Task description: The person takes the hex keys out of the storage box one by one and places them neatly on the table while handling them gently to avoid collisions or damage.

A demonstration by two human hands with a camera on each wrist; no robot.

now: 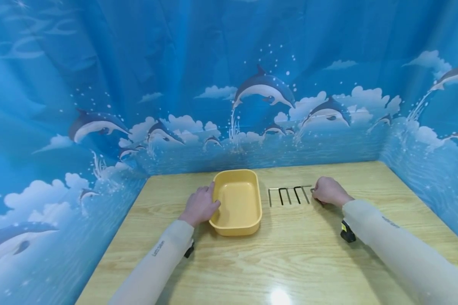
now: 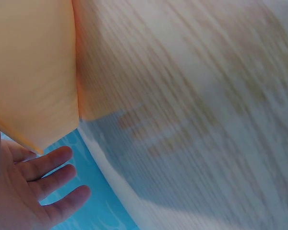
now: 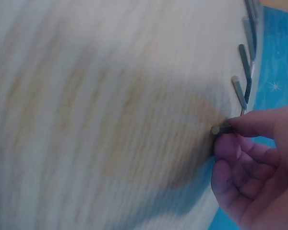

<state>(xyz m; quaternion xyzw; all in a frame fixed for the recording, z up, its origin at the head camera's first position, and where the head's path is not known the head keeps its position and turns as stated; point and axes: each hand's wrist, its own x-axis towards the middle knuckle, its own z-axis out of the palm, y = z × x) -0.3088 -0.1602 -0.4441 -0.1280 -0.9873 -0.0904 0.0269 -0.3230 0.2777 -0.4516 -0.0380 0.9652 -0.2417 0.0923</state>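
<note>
My left hand point(image 1: 200, 205) holds the left rim of a yellow plastic tub point(image 1: 238, 231), thumb over the edge. Its other fingers point(image 2: 53, 165) are loosely extended outside the tub wall point(image 2: 33, 62) in the left wrist view; the thumb is hidden there. Right of the tub, several L-shaped hex keys point(image 1: 289, 196) lie in a row, some silvery and some black. At the row's right end my right hand point(image 1: 330, 192) pinches one more hex key point(image 3: 222, 129) between thumb and index finger. Much of that key is hidden by the fingers.
All of this is on a light wood-grain table point(image 1: 229, 271). A blue dolphin-print curtain point(image 1: 198, 106) hangs along its back and sides. Small black devices point(image 1: 347, 231) are worn on both wrists.
</note>
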